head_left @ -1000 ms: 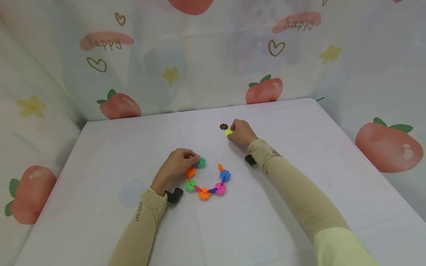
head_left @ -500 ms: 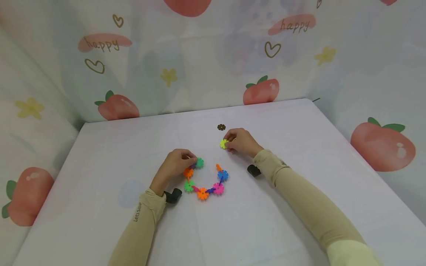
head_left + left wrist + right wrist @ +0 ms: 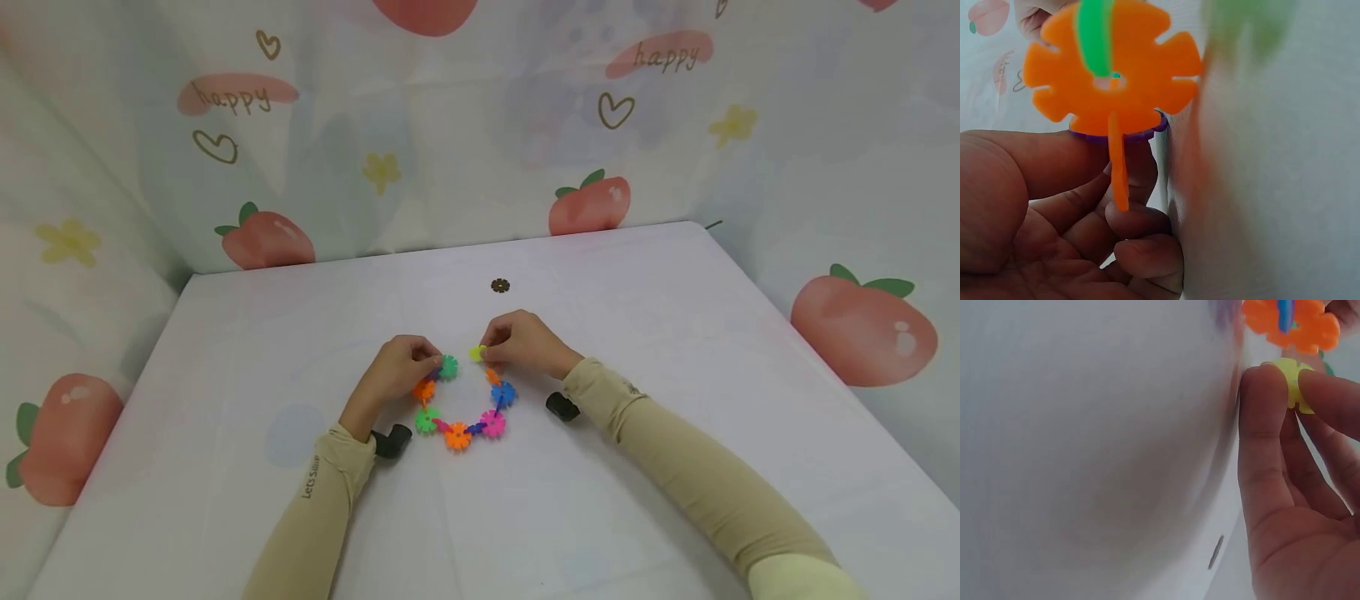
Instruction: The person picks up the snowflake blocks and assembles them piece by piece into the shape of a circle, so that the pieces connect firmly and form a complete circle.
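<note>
A curved chain of snowflake-shaped plastic discs, among them an orange disc point(image 3: 458, 436), a pink disc point(image 3: 492, 423) and a blue disc point(image 3: 503, 393), lies on the white table in an open ring. At its left end my left hand point(image 3: 397, 367) pinches a purple disc point(image 3: 1147, 134), beside a teal-green disc point(image 3: 447, 367). Between thumb and finger, my right hand point(image 3: 525, 343) holds a yellow disc point(image 3: 477, 353). That yellow disc is close to the orange end disc point(image 3: 1291, 325) of the chain's right end; whether they touch I cannot tell.
A loose brown disc point(image 3: 500, 285) lies farther back on the table. Dark wrist-worn devices show below each wrist, a left one point(image 3: 393, 442) and a right one point(image 3: 562, 407). A printed fabric curtain point(image 3: 450, 125) borders the table's back and sides.
My right hand has picked the yellow disc up from beside the brown one and brought it nearer, to the chain's right end. My left hand keeps its hold with hardly any movement.
</note>
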The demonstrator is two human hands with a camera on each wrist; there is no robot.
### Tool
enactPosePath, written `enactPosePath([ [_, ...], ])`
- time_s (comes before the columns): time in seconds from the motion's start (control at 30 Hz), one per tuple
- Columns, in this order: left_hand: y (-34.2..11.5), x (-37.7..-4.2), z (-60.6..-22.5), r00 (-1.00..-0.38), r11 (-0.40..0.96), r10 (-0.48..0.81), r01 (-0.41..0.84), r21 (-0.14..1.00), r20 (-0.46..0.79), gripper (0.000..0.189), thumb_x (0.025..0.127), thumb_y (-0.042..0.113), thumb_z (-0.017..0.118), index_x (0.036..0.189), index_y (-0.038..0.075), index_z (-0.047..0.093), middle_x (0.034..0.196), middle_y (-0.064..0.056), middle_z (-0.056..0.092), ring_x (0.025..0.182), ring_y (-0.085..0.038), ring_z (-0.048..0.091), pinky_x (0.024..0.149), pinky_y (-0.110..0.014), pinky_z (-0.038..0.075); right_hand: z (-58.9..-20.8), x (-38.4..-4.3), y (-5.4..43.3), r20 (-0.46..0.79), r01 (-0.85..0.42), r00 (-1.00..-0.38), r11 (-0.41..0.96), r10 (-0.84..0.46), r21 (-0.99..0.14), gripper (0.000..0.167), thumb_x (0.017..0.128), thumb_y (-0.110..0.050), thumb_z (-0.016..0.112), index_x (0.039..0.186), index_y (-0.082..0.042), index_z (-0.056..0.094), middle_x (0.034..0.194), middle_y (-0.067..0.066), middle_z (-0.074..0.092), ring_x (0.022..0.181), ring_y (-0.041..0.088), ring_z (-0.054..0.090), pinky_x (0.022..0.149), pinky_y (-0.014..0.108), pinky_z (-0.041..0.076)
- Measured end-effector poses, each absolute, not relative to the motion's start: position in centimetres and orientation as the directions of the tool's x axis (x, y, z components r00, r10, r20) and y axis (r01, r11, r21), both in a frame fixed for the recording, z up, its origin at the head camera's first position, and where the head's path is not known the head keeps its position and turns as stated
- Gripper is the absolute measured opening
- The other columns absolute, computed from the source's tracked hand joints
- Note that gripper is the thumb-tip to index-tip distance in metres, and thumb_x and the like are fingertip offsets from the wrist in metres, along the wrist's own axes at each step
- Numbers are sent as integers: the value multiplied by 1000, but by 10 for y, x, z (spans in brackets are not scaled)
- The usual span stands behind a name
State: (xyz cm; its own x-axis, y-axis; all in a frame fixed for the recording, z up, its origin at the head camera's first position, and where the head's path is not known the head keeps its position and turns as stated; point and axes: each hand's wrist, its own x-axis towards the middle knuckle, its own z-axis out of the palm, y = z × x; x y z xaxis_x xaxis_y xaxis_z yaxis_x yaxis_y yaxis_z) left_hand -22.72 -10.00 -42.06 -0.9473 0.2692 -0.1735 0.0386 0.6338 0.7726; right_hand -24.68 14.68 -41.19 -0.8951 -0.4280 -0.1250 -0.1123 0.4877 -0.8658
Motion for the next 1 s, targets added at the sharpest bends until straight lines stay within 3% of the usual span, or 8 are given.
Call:
enactPosePath([
  [0.17,-100,-227,-420,-947,627,265,28,778,-180,16,106,14,69,108,0,75,89,-7,65,79,-21,56,71,-28,47,-410,-242,138,-92,-171,-883,498,-460,-850,3,92,-5,77,89,-4,78,77,2,71,67,16,61,66,29,51],
  [0.63,-98,-226,-418,-947,641,273,47,766,-170,16,106,10,66,108,-3,74,89,-9,65,79,-21,57,71,-28,49,-414,-239,121,4,-322,-874,573,-486,-754,13,90,-1,78,81,-10,80,76,-5,72,71,14,58,68,30,50],
  [1.0,-96,-225,-422,-961,621,219,5,784,-167,13,105,5,67,106,-5,74,86,-10,64,75,-21,55,67,-27,48,-411,-237,114,73,-412,-854,583,-516,-701,11,86,3,79,80,-5,83,79,-1,77,73,13,62,67,27,52],
])
